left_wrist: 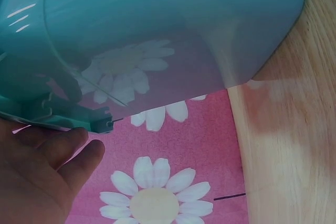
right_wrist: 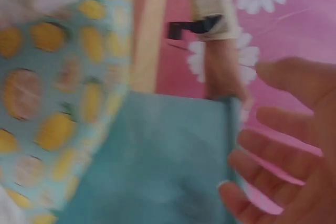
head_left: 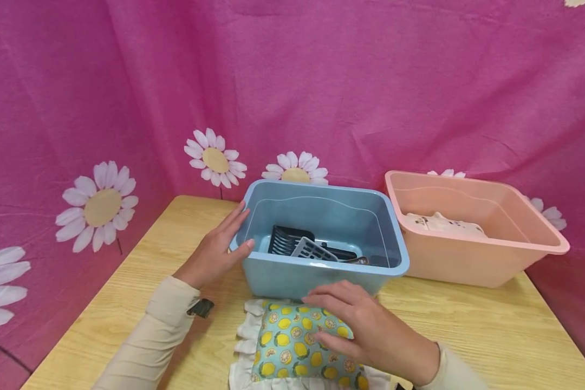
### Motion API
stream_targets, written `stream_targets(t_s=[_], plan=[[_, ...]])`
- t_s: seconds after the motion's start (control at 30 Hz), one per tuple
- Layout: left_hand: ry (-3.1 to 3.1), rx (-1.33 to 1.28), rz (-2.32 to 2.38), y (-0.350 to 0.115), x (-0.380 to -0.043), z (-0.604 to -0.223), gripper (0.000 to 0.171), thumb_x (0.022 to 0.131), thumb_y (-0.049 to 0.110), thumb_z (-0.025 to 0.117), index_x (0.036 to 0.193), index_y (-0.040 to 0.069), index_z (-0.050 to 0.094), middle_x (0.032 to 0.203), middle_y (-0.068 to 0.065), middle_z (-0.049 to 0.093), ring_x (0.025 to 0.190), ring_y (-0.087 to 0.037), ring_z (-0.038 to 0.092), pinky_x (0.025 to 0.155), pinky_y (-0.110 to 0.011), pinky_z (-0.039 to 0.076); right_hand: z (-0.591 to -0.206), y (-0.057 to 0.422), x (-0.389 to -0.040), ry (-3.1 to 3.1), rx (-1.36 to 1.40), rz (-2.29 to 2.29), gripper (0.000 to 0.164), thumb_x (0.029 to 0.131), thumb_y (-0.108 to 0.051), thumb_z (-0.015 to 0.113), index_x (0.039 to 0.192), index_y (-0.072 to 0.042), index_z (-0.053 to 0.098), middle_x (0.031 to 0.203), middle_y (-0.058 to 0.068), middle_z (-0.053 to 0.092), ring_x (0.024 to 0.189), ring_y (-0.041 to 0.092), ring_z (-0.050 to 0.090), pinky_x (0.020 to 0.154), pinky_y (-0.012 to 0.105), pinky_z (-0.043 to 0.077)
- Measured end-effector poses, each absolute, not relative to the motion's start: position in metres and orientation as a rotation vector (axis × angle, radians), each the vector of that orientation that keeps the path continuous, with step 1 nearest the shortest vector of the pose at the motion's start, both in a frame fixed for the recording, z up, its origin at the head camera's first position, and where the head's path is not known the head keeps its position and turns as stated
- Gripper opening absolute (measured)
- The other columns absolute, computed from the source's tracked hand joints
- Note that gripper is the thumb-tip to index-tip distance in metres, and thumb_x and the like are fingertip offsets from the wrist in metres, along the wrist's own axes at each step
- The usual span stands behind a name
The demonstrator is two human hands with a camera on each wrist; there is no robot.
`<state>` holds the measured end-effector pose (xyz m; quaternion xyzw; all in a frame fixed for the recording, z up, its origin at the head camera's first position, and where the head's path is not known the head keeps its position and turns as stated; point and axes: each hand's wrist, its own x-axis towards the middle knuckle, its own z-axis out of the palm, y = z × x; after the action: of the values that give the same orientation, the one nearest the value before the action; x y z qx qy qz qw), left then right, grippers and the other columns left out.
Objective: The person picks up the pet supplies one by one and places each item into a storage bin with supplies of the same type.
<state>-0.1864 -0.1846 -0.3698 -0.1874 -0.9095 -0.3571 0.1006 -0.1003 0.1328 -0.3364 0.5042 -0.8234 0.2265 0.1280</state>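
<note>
My left hand [head_left: 214,253] rests with extended fingers on the left rim of a blue plastic tub [head_left: 302,279]. In the left wrist view, the fingers [left_wrist: 79,163] lie along the underside of the tub's lip. Inside the tub are a black slotted utensil [head_left: 284,242], a grey slotted turner head [head_left: 314,249] and a dark handle [head_left: 340,252]. A small cushion [head_left: 285,346] with a lemon print and white ruffle lies in front of the tub. Over its right part hovers my right hand [head_left: 372,327], fingers spread and holding nothing; the right wrist view is blurred.
To the right of the blue tub stands a pink tub [head_left: 453,260], with a white patterned cloth-like item [head_left: 443,225] inside. Both stand on a light wooden table [head_left: 473,319]. A magenta curtain [head_left: 322,97] with daisies hangs behind and along the left side.
</note>
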Motion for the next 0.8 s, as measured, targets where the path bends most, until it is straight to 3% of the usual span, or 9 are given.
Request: stream_targets(t_s=[0.2, 0.43, 0.6, 0.8], plan=[[-2.679, -0.569, -1.046, -0.184, -0.187, -0.370, 0.076, 0.092, 0.048, 0.056, 0.154, 0.019, 0.024, 0.161, 0.006, 0.012, 0.144, -0.028, 0.025, 0.098, -0.055, 0.044, -0.372, 0.131, -0.102, -2.818, 1.421, 0.530, 0.073, 0.085, -0.058, 0.063, 0.148, -0.031, 0.037, 0.145, -0.002, 0.040, 0.126, 0.017, 0.039, 0.092, 0.046, 0.043], [-2.681, -0.567, -1.052, -0.183, -0.187, -0.369, 0.076, 0.092, 0.047, 0.057, 0.154, 0.019, 0.024, 0.161, 0.006, 0.012, 0.144, -0.028, 0.025, 0.098, -0.054, 0.044, -0.400, 0.128, -0.105, -3.037, 1.400, 0.476, 0.098, 0.073, -0.070, 0.065, 0.153, -0.038, 0.020, 0.154, 0.007, 0.027, 0.133, 0.031, 0.030, 0.090, 0.063, 0.038], [-2.705, -0.557, -1.056, -0.182, -0.187, -0.370, 0.077, 0.091, 0.049, 0.057, 0.155, 0.021, 0.023, 0.161, 0.007, 0.011, 0.144, -0.029, 0.024, 0.096, -0.053, 0.046, -0.410, 0.127, -0.108, -3.176, 1.310, 0.462, 0.098, 0.072, -0.068, 0.067, 0.152, -0.045, 0.016, 0.155, 0.008, 0.023, 0.134, 0.037, 0.030, 0.088, 0.070, 0.038], [-2.703, -0.550, -1.043, -0.183, -0.186, -0.370, 0.076, 0.092, 0.049, 0.056, 0.155, 0.022, 0.023, 0.161, 0.009, 0.011, 0.144, -0.028, 0.024, 0.096, -0.054, 0.045, -0.410, 0.124, -0.110, -3.139, 1.310, 0.438, 0.087, 0.081, -0.049, 0.072, 0.151, -0.042, 0.022, 0.146, 0.006, 0.041, 0.127, 0.031, 0.044, 0.093, 0.061, 0.042]])
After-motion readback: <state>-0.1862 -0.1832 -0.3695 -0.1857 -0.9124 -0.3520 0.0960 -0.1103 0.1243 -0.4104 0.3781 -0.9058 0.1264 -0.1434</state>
